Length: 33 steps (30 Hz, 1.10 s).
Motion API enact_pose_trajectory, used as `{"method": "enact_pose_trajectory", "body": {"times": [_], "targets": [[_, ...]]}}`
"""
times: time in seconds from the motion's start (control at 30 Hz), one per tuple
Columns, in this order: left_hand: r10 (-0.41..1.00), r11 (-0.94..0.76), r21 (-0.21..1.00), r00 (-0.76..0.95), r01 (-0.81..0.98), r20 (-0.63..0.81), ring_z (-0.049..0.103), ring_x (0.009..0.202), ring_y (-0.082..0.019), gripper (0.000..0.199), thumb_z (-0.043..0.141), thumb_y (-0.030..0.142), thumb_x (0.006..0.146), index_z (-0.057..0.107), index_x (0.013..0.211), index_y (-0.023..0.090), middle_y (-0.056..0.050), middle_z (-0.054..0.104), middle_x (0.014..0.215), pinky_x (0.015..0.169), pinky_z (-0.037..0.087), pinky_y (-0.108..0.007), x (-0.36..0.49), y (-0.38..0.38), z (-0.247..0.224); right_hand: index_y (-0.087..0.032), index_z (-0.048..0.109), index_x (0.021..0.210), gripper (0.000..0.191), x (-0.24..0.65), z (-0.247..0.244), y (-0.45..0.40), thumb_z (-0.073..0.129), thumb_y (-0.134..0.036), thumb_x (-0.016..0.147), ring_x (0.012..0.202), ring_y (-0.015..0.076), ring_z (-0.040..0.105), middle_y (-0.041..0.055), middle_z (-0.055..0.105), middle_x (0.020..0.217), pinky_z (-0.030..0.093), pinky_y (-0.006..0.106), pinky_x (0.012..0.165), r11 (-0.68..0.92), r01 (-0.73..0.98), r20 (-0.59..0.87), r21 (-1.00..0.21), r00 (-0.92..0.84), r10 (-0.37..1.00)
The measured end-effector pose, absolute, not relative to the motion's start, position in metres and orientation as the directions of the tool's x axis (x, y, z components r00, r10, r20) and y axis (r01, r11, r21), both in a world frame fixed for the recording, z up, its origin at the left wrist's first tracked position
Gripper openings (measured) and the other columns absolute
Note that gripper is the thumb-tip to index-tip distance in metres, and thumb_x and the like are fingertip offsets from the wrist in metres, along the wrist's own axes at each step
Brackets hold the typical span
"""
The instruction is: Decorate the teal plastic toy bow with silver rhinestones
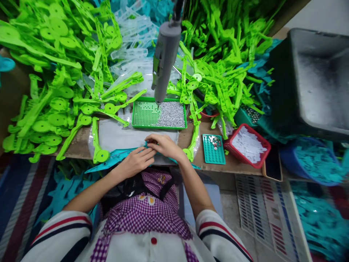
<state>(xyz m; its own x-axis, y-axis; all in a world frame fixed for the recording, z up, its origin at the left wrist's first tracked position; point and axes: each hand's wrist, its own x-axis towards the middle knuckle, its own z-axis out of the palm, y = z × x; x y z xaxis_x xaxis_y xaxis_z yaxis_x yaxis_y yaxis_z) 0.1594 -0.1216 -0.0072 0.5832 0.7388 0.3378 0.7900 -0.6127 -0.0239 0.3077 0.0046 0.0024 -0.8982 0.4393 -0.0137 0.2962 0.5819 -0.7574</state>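
Note:
A long teal plastic part (pixel 113 157) lies across the front edge of the table, close against my body. My left hand (pixel 139 159) is closed on its middle, fingers bent over the top. Touching it, my right hand (pixel 165 146) pinches at a small upright teal piece of the same part; the fingertips hide what else may be there. Just beyond the hands sits a green tray (pixel 144 113) with many small silver screws heaped on its right side. A grey electric screwdriver (pixel 167 60) hangs above this tray, its tip pointing down.
Lime green plastic arms (pixel 51 120) pile up left and right. To the right are a teal tray (pixel 214 154) of small metal discs, a red basket (pixel 247 145) of white pieces, a phone (pixel 273 165) and a grey bin (pixel 297 87). Clear plastic strips (pixel 133 43) lie behind.

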Motion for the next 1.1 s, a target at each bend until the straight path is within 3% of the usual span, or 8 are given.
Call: {"method": "enact_pose_trajectory", "body": {"times": [0.17,0.3,0.47,0.6,0.7,0.8,0.97,1.1], "targets": [[0.747,-0.632,-0.048,0.624,0.774,0.229,0.060,0.110,-0.021,0.016,0.045,0.014,0.095,0.060,0.101,0.017,-0.009,0.069,0.108,0.096,0.044,-0.036,0.167,-0.112,-0.003,-0.019,0.072,0.104,0.023,0.311,-0.003,0.013,0.054,-0.019,0.091,0.094,0.0174,0.069,0.0055,0.076,0.101,0.052,0.030,0.086,0.462,0.254,-0.042,-0.850,-0.906,0.420],[0.807,-0.572,-0.007,0.564,0.820,0.177,0.064,0.084,-0.019,0.017,0.042,0.012,0.095,0.058,0.099,0.017,-0.006,0.067,0.090,0.080,0.047,-0.033,0.171,-0.100,0.002,-0.023,0.065,0.122,0.033,0.327,0.002,0.009,0.049,-0.027,0.094,0.099,0.0176,0.069,0.0061,0.073,0.114,0.053,0.034,0.090,0.380,0.291,0.012,-0.878,-0.780,0.626],[0.927,-0.373,0.319,0.367,0.871,0.080,0.062,0.076,-0.018,0.013,0.045,0.018,0.095,0.058,0.096,0.018,-0.005,0.064,0.089,0.071,0.046,-0.031,0.171,-0.077,0.007,-0.023,0.069,0.110,0.027,0.353,0.000,-0.022,0.050,-0.035,0.095,0.087,0.0167,0.068,0.0049,0.074,0.102,0.054,0.031,0.082,0.374,0.378,0.170,-0.847,-0.474,0.864],[0.983,-0.128,0.630,0.180,0.766,-0.020,0.062,0.073,-0.016,0.007,0.055,0.018,0.089,0.057,0.082,0.019,-0.001,0.062,0.082,0.067,0.046,-0.027,0.163,-0.059,0.004,-0.021,0.067,0.103,0.022,0.357,-0.020,-0.057,0.054,-0.035,0.093,0.083,0.0187,0.066,0.0064,0.072,0.089,0.052,0.034,0.078,0.555,0.417,0.327,-0.719,-0.502,0.801],[0.985,0.014,0.742,0.119,0.671,-0.126,0.061,0.064,-0.015,0.009,0.059,0.017,0.083,0.056,0.074,0.019,0.002,0.060,0.069,0.062,0.045,-0.026,0.156,-0.052,0.000,-0.021,0.067,0.104,0.022,0.349,-0.035,-0.072,0.057,-0.036,0.092,0.089,0.0210,0.065,0.0093,0.071,0.094,0.049,0.037,0.080,0.691,0.440,0.350,-0.574,-0.631,0.693],[0.973,0.097,0.781,0.106,0.617,-0.205,0.058,0.055,-0.014,0.010,0.058,0.018,0.080,0.057,0.071,0.020,0.004,0.060,0.059,0.058,0.043,-0.026,0.153,-0.050,-0.003,-0.024,0.066,0.110,0.023,0.335,-0.040,-0.074,0.054,-0.035,0.094,0.093,0.0211,0.064,0.0104,0.070,0.102,0.045,0.037,0.083,0.754,0.445,0.285,-0.483,-0.734,0.617],[0.969,0.161,0.760,0.046,0.630,-0.243,0.056,0.054,-0.013,0.007,0.061,0.017,0.075,0.058,0.069,0.019,0.002,0.066,0.065,0.056,0.041,-0.025,0.151,-0.047,-0.006,-0.024,0.066,0.110,0.025,0.322,-0.037,-0.067,0.046,-0.032,0.098,0.090,0.0192,0.063,0.0101,0.071,0.107,0.042,0.036,0.081,0.804,0.411,0.229,-0.429,-0.812,0.537],[0.969,0.197,0.817,0.022,0.542,-0.248,0.061,0.055,-0.014,0.006,0.057,0.020,0.080,0.059,0.074,0.018,0.001,0.067,0.066,0.057,0.046,-0.025,0.150,-0.057,-0.006,-0.020,0.067,0.109,0.030,0.329,-0.033,-0.061,0.042,-0.033,0.099,0.087,0.0190,0.065,0.0091,0.073,0.094,0.043,0.034,0.078,0.710,0.474,0.307,-0.522,-0.672,0.674]]}}
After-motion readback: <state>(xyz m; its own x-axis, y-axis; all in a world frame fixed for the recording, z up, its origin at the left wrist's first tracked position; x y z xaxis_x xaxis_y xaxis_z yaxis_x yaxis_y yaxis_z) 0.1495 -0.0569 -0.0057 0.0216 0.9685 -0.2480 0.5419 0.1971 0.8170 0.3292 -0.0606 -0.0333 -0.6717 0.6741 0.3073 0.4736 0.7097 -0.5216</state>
